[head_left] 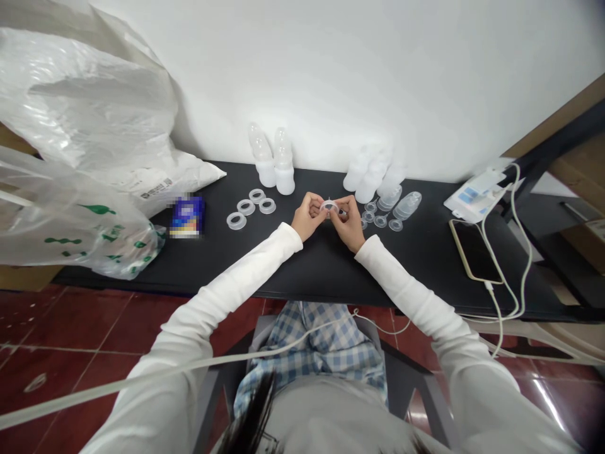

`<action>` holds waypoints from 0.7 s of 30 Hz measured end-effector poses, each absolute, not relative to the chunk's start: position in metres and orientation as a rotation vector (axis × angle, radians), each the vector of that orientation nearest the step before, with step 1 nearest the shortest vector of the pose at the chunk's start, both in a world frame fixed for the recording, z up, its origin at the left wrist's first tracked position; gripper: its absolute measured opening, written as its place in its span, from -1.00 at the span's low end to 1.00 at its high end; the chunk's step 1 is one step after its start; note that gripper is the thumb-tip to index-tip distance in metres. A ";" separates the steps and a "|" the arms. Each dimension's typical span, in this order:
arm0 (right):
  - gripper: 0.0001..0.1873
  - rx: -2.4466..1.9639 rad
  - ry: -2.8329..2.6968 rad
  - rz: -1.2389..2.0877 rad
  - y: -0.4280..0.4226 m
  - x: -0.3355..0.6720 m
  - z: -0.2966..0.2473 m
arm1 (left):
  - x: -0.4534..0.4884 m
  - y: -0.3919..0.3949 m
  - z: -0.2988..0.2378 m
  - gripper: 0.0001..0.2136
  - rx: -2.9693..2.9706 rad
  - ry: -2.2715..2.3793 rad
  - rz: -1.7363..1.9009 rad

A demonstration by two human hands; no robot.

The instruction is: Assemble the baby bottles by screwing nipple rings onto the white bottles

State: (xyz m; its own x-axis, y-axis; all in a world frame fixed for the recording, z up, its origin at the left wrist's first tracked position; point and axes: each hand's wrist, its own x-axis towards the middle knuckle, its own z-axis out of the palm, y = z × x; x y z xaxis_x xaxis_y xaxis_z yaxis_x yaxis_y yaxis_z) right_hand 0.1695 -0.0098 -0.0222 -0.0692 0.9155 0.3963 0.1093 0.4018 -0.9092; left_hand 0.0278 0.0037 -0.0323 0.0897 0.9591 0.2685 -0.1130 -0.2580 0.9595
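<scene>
Above the black table, my left hand [308, 217] and my right hand [348, 224] pinch a translucent collar ring [329, 203] from its two sides. Something thin and clear sticks up from the ring's top, too small to make out. To the left of my hands lie several similar loose rings [237, 221]. Behind these stand two white feeding bottles [284, 180] with clear domed tops. Close by my right hand are several small clear round pieces [380, 221], perhaps teats, and clear dome covers [407, 205]. Several white bottle bodies [369, 183] stand behind them.
A blue box [188, 216] and large plastic bags [89, 120] occupy the left side. On the right, a phone [475, 251] with a white cable [518, 233] lies near a white packet [475, 195]. Another cable [198, 364] crosses over my lap. A white wall rises behind the table.
</scene>
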 end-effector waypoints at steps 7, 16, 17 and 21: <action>-0.48 -0.953 -1.500 0.855 -0.009 0.170 -0.025 | 0.024 0.007 -0.030 -0.60 1.361 0.927 1.388; -0.49 -0.922 -1.550 0.880 -0.011 0.170 -0.019 | 0.017 0.012 -0.023 -0.65 1.414 0.801 1.457; -0.52 -0.936 -1.548 0.824 -0.011 0.171 -0.018 | 0.018 0.012 -0.023 -0.64 1.434 0.775 1.449; -0.64 -0.993 -1.568 0.563 -0.010 0.176 -0.013 | 0.021 0.017 -0.029 -0.59 1.465 0.737 1.426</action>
State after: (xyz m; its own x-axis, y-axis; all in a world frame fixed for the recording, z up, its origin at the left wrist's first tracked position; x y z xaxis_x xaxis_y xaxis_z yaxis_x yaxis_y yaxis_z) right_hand 0.1756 -0.0096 -0.0133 -0.0038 0.8339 0.5519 0.2918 0.5288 -0.7970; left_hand 0.0210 0.0172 -0.0288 0.1454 0.8988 0.4135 -0.1822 -0.3865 0.9041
